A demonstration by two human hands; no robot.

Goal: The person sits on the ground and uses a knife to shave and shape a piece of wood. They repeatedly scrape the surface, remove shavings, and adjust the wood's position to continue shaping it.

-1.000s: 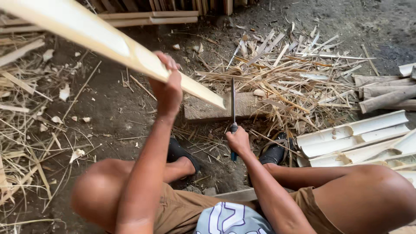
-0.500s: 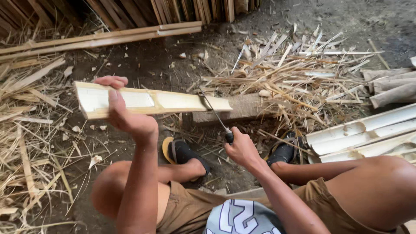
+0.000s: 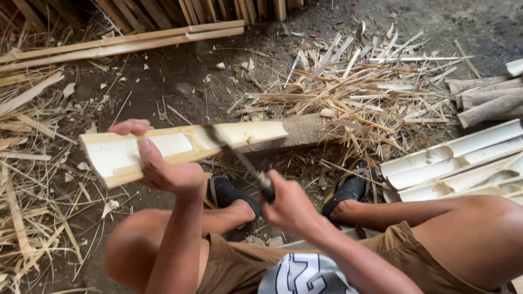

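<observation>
**Splitting a bamboo slat over a wooden block**

Bare dirt floor, littered with pale shavings and splinters, fills the scene; long pale bamboo poles (image 3: 125, 41) lie along the far edge at upper left, and loose dry strips (image 3: 24, 179) crowd the left margin. Left hand (image 3: 163, 169) is clenched around the near end of a pale yellow, trough-shaped split bamboo slat (image 3: 180, 147), thumb over its upper edge, holding it roughly level with the hollow face toward the camera. The slat's far end rests on or just above a weathered grey wooden block (image 3: 305, 130); contact cannot be confirmed. Right hand (image 3: 286, 204) is closed on the dark handle of a narrow dark-bladed knife (image 3: 234, 155), whose blade crosses the slat near mid-length. Judged step: the blade is being set into or drawn along the slat to split or trim it. The next move would call for a firm left-hand hold, with the cut directed away from the fingers and from the black sandals (image 3: 229, 193) directly beneath. Open room lies beyond the block; a heap of shavings (image 3: 354, 81) and stacked pale half-round bamboo sections (image 3: 452, 163) close the right side.
</observation>
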